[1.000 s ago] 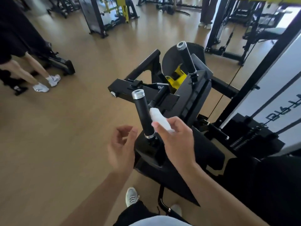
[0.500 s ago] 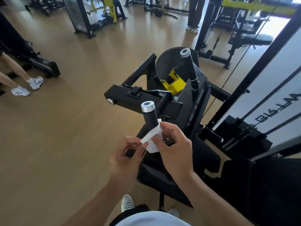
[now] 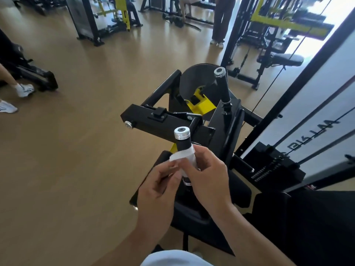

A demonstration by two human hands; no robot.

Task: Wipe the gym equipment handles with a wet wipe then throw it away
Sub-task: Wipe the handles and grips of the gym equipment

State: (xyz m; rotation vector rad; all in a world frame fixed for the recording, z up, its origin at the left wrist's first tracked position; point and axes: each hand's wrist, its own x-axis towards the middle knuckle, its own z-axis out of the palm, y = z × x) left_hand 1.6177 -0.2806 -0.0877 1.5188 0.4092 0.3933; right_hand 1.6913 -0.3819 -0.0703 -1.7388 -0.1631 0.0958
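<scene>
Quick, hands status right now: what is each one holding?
Left hand: pinches the loose end of the wet wipe.
Right hand: holds the wet wipe wrapped against the near handle.

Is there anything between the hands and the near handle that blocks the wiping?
Nothing visible does. The wet wipe is already around the near handle, with the left hand and right hand pinching it.

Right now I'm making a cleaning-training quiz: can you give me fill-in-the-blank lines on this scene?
1. The white wet wipe is wrapped around the near ____.
2. The right hand and left hand both ____ the wipe.
3. The far handle has ____ wipe on it.
4. The handles' end caps are ____ coloured.

Missing: handle; hold; no; silver
</scene>
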